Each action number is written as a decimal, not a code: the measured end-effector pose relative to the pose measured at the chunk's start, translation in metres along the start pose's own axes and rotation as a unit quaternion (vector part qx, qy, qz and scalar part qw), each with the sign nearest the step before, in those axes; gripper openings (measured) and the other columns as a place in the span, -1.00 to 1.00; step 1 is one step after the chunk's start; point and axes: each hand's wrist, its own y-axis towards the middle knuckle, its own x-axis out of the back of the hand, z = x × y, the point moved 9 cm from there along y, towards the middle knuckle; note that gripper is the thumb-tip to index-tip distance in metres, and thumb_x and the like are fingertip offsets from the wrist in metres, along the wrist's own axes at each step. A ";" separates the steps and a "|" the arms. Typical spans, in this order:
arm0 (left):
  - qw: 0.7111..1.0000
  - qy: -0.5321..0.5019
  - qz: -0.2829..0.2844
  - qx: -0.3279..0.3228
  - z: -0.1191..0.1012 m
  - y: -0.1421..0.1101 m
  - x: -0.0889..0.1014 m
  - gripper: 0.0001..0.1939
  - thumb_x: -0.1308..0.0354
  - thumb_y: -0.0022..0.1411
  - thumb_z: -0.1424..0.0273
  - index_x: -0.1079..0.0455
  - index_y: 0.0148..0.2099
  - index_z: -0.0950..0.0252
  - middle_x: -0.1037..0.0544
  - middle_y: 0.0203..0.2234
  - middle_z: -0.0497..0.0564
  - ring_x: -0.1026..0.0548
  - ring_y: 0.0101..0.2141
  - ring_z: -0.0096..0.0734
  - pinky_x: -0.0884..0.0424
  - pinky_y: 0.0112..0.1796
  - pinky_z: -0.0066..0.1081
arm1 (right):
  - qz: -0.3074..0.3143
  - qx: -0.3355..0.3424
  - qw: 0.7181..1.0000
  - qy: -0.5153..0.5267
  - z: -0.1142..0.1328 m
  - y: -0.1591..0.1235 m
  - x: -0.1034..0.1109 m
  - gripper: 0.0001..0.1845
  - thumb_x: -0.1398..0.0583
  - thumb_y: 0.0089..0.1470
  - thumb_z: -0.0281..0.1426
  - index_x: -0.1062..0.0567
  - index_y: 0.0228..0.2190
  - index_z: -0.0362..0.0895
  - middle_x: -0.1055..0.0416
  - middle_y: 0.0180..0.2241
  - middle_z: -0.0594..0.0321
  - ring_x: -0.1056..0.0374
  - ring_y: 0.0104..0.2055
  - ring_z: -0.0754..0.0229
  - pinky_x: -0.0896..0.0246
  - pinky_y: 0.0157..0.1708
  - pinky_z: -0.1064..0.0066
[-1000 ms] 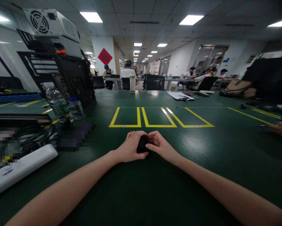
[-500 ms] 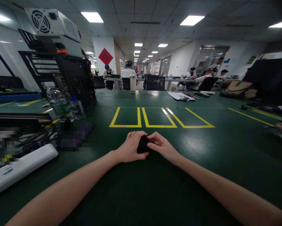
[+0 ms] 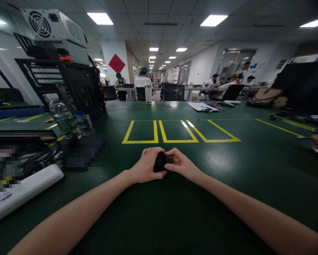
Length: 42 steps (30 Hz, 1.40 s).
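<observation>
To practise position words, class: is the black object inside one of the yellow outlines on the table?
No: the left hand holds the black object on the near side of the yellow outlines, outside them.

An object [image 3: 159, 163] sits between the left hand [image 3: 146, 164] and the right hand [image 3: 182, 164], before the taped outlines [image 3: 141, 142] on the table [image 3: 161, 212]. Behind these stands a cup [image 3: 148, 95], a clipboard [image 3: 201, 106] to its right. At left, two bottles [image 3: 64, 124] stand before a computer case [image 3: 85, 85].
</observation>
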 end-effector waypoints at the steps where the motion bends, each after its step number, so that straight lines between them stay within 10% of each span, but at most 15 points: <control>1: 1.000 -0.001 0.001 -0.001 0.000 0.000 0.000 -0.40 -0.15 -0.04 0.29 0.01 0.03 0.22 -0.26 -0.14 0.04 -0.23 -0.10 -0.22 -0.07 -0.04 -0.21 | -0.007 0.000 1.000 0.001 0.000 0.000 0.001 -0.69 -0.22 -0.13 -0.40 -0.27 -0.29 -0.08 -0.26 -0.22 0.28 -0.25 -0.09 0.18 -0.16 -0.08 0.23; 42: 1.000 -0.007 0.007 0.001 -0.002 0.000 0.002 -0.41 -0.14 -0.03 0.28 0.01 0.03 0.21 -0.26 -0.13 0.04 -0.23 -0.09 -0.21 -0.07 -0.04 -0.18 | -0.005 -0.032 0.999 -0.028 -0.001 0.001 0.001 -0.66 -0.19 -0.10 -0.39 -0.26 -0.22 -0.09 -0.26 -0.17 0.22 -0.25 -0.09 0.18 -0.14 -0.06 0.20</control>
